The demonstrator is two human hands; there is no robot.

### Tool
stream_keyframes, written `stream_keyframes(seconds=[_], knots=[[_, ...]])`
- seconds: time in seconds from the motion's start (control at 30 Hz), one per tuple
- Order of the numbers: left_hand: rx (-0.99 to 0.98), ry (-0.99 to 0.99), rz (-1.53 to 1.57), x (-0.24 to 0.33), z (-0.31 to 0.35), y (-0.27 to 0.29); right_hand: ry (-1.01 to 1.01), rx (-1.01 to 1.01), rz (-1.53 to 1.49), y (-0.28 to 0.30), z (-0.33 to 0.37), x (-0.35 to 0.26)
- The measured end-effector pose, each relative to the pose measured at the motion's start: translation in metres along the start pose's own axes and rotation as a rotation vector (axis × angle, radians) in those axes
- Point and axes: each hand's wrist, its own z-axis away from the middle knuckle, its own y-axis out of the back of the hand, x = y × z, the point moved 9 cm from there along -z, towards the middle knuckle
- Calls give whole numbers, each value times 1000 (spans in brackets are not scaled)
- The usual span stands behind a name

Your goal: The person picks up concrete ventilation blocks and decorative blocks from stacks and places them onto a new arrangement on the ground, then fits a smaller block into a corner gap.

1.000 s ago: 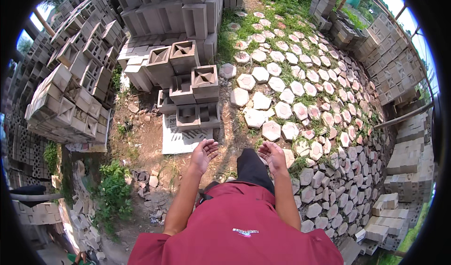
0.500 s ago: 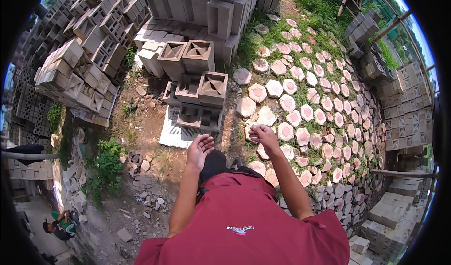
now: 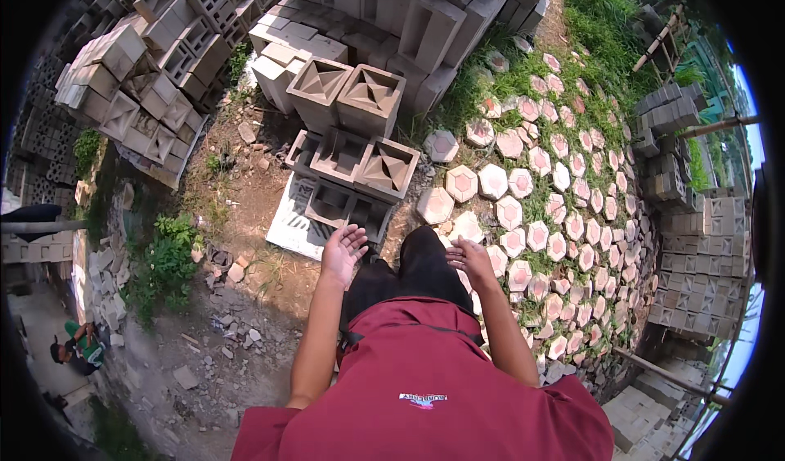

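The left hand's grip is spread, palm up, beside the pale sheet; the right hand's grip has fingers loosely parted, near hexagonal slabs. Just beyond, hollow blocks stand stepped, the nearest on the sheet. Narrow dirt edges their right; wider dirt opens leftward. Behind rises a block wall.

Ground around you: dirt | your 11 o'clock: white sheet under blocks | 1 o'clock: six-sided slabs | 9 o'clock: rubble

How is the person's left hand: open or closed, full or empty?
Open and empty: the left hand shows its palm uncovered, with nothing in it.
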Motion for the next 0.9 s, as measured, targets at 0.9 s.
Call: stream_keyframes(seconds=[0.9], knots=[[427,-184,983,-200,-469,123,-133,-668,932,-102,-675,89]])
